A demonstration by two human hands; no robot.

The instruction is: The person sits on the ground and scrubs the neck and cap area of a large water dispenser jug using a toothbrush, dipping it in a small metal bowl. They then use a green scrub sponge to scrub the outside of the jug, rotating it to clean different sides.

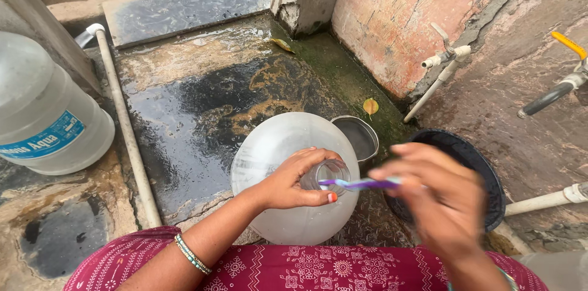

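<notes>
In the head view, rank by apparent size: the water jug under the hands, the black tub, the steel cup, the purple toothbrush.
1. Water jug, though nearness to the camera inflates it.
2. Black tub, partly hidden by the right hand.
3. Steel cup.
4. Purple toothbrush.

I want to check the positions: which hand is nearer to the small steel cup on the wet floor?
Left. The left hand grips the neck of the big jug, just beside the steel cup. The right hand, holding a purple brush, is a little farther.
</notes>
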